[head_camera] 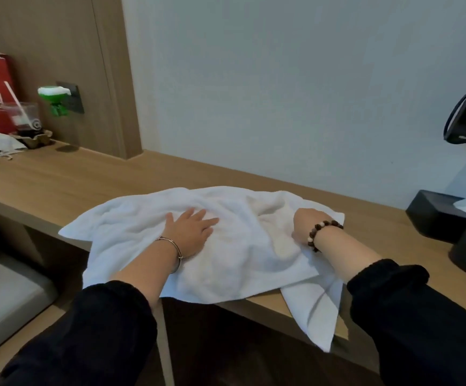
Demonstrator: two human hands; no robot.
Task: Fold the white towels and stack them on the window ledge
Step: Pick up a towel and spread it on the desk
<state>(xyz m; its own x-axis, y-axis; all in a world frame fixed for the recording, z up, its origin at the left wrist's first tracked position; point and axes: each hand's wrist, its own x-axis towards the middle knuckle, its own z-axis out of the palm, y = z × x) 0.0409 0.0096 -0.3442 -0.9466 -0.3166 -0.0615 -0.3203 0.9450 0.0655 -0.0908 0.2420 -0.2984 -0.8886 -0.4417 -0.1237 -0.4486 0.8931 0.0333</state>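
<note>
Towel: white towel (226, 260) lies rumpled on the wooden table (59, 179), one corner hanging over the near edge.
Left hand (191, 232): fingers spread, palm flat on the towel's middle.
Right hand (305, 225): on the towel's right edge, fingers hidden; grip cannot be told.

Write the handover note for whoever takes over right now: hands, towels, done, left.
Left hand: open, flat on the rumpled white terry towel.
Right hand: at the towel's right edge, fingers hidden, grip unclear.
Towel lies on the light wooden ledge, one corner hanging over the front.
Done: no finished fold, no stack in view.
Left: fold it, stack it.
</note>
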